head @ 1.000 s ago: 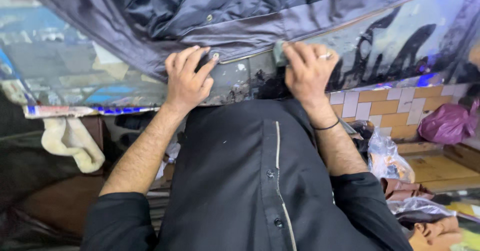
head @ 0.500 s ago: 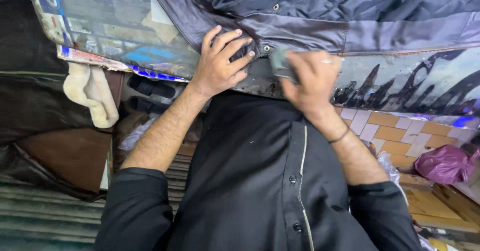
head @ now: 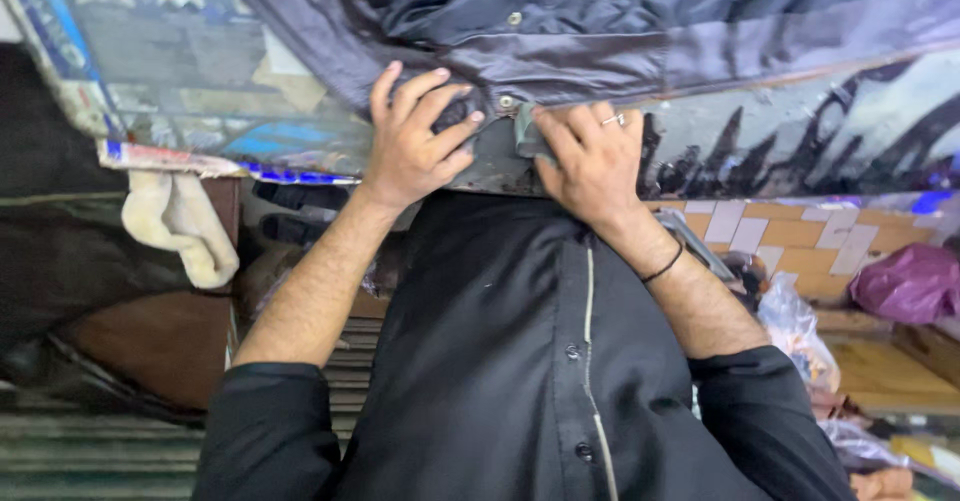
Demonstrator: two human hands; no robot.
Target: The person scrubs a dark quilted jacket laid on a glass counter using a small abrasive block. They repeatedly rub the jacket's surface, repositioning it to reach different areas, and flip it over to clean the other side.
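Note:
A dark blue-grey garment with snap buttons lies crumpled on a table with a printed cover. My left hand presses down on the garment's near hem, its fingers curled over a bunch of the fabric beside a snap button. Just to its right, my right hand, with a ring and a black wristband, pins a small grey-green piece against the table's front edge under its fingertips. What that piece is cannot be made out. My black buttoned shirt fills the lower middle.
A cream cloth hangs off the table edge at the left. A purple plastic bag, a clear bag and a brick-patterned panel are at the right. Dark clutter and a ribbed floor lie lower left.
The view has swung and drawn closer. Both hands stay on the garment's near hem; the right hand, blurred half a second ago, has settled over the grey-green piece.

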